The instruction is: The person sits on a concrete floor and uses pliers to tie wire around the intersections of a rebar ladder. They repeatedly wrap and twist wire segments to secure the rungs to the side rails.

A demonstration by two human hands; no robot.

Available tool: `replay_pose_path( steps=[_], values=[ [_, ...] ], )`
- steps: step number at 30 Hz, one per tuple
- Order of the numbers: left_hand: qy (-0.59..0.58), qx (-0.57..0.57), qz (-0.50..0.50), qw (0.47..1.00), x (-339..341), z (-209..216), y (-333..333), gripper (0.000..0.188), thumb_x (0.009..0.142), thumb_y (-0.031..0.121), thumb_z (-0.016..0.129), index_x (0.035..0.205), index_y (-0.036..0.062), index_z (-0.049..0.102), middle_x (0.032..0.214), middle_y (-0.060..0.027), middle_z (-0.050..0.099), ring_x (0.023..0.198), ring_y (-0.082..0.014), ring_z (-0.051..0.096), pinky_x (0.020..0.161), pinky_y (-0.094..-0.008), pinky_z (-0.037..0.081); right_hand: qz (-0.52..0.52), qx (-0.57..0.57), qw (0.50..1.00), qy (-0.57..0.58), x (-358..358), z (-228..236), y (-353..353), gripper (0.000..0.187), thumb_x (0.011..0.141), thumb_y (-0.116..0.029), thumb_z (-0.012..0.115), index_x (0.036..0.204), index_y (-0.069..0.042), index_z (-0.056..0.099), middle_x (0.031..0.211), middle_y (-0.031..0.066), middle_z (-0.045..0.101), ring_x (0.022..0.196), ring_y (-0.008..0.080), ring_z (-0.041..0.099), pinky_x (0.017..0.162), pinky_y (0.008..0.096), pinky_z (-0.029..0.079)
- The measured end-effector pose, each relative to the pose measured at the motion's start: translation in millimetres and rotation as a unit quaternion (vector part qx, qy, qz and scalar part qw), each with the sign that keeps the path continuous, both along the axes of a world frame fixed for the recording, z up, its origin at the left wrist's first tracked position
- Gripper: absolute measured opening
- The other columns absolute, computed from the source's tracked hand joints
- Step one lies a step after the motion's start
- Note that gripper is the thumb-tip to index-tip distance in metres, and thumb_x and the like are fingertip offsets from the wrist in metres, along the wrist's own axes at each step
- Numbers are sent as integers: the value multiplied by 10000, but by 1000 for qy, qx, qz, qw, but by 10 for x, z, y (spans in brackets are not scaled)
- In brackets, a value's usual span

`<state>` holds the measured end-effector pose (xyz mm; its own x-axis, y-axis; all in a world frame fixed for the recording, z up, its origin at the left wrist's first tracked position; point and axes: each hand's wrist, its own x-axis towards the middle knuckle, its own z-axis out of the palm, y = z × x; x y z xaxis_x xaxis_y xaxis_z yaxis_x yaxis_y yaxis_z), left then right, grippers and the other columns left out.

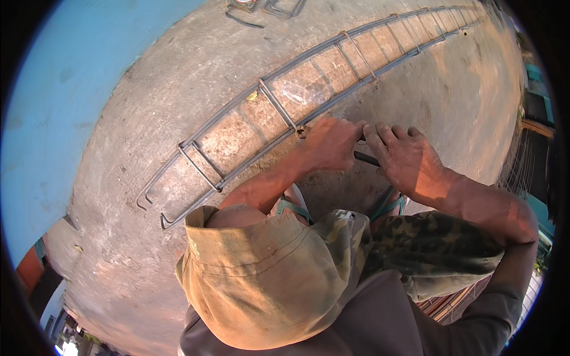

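Note:
My left hand point(334, 144) is closed round a tool that looks like pincers. Its rusty, rounded head point(301, 132) rests against the near bar of a long steel rebar cage point(320, 110), where a double stirrup point(276, 103) meets it. A dark handle point(366, 158) sticks out toward my right hand point(409, 157). The fingers of that hand are bent over the handle end, with the thumb in front; its palm side is hidden. The cage lies on the ground, running from near left to far right, with another stirrup pair point(200, 163) near its hooked bar ends.
Concrete ground point(148, 124) spreads around the cage, and a blue wall point(65, 101) rises at the left. Bent steel pieces point(285, 7) lie at the top. My feet in green-strapped sandals point(295, 209) are just below my hands. Thin bars point(457, 299) show at lower right.

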<state>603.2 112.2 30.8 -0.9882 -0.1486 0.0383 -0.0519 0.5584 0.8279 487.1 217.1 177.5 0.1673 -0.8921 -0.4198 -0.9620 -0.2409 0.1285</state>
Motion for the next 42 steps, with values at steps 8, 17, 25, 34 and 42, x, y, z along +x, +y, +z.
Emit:
replay_pose_path(
  steps=[8,17,25,34,42],
  values=[
    [-64,94,-81,990,-159,-45,-200,263,656,103,659,904,30,610,770,-157,651,752,-363,642,667,-464,479,-90,75,993,-12,-238,-505,113,422,815,-197,671,1142,46,559,881,131,654,736,245,652,675,407,543],
    [117,-102,69,985,67,-46,273,306,728,110,668,1003,24,567,856,-139,642,827,-347,652,716,-426,524,-421,284,828,-238,-94,-169,-37,616,819,-263,756,1270,50,477,938,160,653,797,315,667,698,419,556],
    [-54,-7,10,998,-201,61,8,304,678,102,688,939,15,560,804,-194,649,816,-368,654,685,-466,491,-64,6,998,-18,-324,-487,131,398,826,-192,704,1131,27,570,942,154,648,823,294,685,656,435,529],
    [137,-127,58,981,-3,-200,350,272,682,132,668,908,43,545,833,-114,583,806,-326,612,710,-428,486,-448,281,776,-343,-225,-265,25,326,830,-163,677,1088,19,594,802,164,674,738,249,701,623,365,532],
    [1,-79,-10,997,-162,-101,53,324,682,116,690,955,30,537,851,-141,619,832,-336,650,692,-462,494,-94,61,992,-64,-405,-682,262,293,830,-139,639,1080,7,593,781,151,655,697,268,689,592,389,532]
  ],
)
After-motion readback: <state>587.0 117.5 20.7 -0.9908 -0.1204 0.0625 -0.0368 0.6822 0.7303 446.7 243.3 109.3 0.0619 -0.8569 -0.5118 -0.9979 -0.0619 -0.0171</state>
